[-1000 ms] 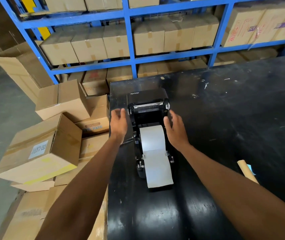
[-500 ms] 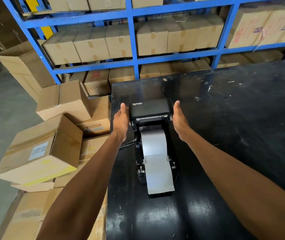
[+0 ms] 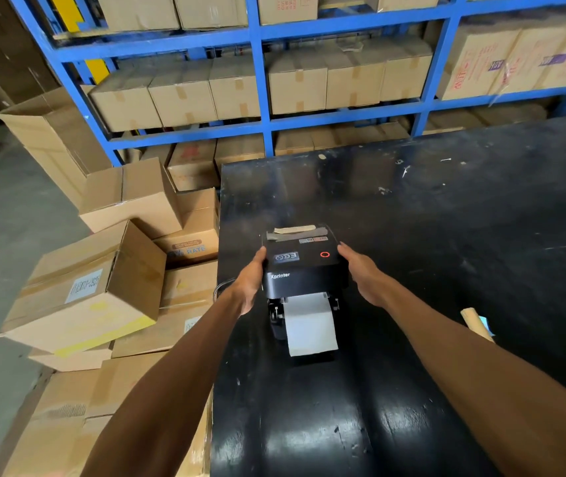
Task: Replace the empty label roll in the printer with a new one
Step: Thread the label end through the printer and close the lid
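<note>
A black label printer (image 3: 303, 266) stands on the black table (image 3: 412, 390) near its left edge. Its lid is tipped down, almost level, showing a red ring button and strips of tape on top. A white label strip (image 3: 310, 321) runs out from under the lid toward me. My left hand (image 3: 252, 282) presses flat against the lid's left side. My right hand (image 3: 362, 275) holds the lid's right side, fingers along its edge. The roll inside is hidden by the lid. An empty brown cardboard core (image 3: 476, 323) lies on the table at the right.
Stacked cardboard boxes (image 3: 102, 287) crowd the floor just left of the table. A blue steel rack (image 3: 264, 125) full of cartons stands behind the table. A cable loops off the printer's left side.
The raised lid has swung down over the label roll, guided by both hands on its sides. The roll that was showing is now covered; only the strip sticks out.
</note>
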